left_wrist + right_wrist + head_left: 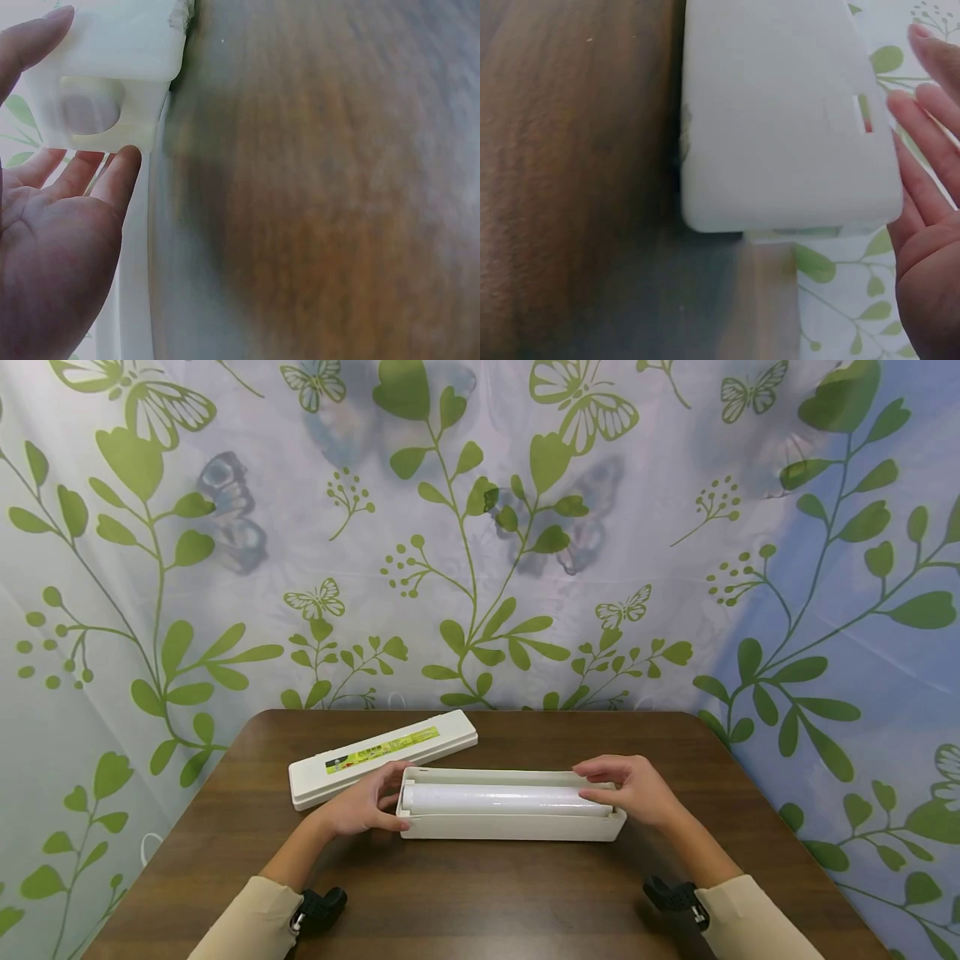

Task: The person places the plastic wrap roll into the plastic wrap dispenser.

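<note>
A long white plastic wrap dispenser box point(513, 828) sits without its lid on the table, and a shiny roll of plastic wrap point(495, 798) lies along its inside. My left hand point(362, 803) holds the left end of the box, thumb at the front corner and fingers round the end and back. At the opposite end is my right hand point(637, 787), its fingers extended near the back rim and its thumb over the roll's right end. In the right wrist view, the right-hand fingers point(922, 142) are fairly straight beside the box.
The white lid point(450, 732) with a green and yellow label lies slanted behind the box, to the left. Both stand on a brown wooden table point(480, 893). Behind its back edge hangs a curtain point(495, 568) printed with leaves and butterflies.
</note>
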Demonstrator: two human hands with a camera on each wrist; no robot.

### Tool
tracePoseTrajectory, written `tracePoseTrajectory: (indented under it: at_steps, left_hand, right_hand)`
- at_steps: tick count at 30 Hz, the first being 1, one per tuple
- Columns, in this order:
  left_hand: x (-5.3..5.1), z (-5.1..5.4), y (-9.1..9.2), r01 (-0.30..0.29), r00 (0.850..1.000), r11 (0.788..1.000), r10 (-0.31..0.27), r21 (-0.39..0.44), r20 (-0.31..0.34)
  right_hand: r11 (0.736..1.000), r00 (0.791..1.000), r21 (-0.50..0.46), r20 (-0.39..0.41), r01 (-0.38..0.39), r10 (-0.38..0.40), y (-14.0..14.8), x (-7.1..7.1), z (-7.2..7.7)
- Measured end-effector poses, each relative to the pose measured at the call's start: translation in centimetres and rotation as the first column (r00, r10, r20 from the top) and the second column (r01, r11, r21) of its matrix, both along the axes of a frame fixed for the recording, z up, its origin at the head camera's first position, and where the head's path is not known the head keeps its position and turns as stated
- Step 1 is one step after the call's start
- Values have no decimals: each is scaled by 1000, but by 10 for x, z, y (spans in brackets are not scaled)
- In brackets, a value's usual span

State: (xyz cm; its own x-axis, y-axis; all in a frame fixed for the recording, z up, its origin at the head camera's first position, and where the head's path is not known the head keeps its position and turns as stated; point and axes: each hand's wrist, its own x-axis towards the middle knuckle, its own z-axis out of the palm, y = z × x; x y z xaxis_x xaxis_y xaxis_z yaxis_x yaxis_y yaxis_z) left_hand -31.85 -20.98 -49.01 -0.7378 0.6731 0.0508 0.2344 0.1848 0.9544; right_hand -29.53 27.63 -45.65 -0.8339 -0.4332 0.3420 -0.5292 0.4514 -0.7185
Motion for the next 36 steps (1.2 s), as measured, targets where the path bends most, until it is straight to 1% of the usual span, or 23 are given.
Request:
tracePoseTrajectory:
  at_steps: [3,8,12,16,21,24,29,36]
  left_hand:
    - [1,1,0,0,1000,1000,0,6,10]
    - [3,3,1,6,1000,1000,-6,19,17]
    - [3,2,1,9,1000,1000,-9,19,5]
    - [2,0,0,4,1000,1000,-4,14,-6]
    - [2,-1,-1,4,1000,1000,-4,14,-8]
    - [2,0,-1,0,1000,1000,0,15,-7]
    - [2,0,0,7,1000,1000,-7,24,-6]
    - [4,2,0,3,1000,1000,-3,22,-1]
  right_hand:
    - [998,999,-38,-6,45,-45,4,2,-4]
    - [994,997,-82,-25,75,-78,13,4,-8]
    - [989,997,-132,-15,70,-73,20,6,-7]
    - [978,998,-195,14,68,-66,27,8,-6]
    - [967,997,-245,48,70,-60,35,7,-11]
    - [961,996,-268,76,62,-43,39,5,-16]
    - [956,991,-292,129,18,21,49,3,-24]
    - [963,972,-267,215,-29,89,59,2,-32]
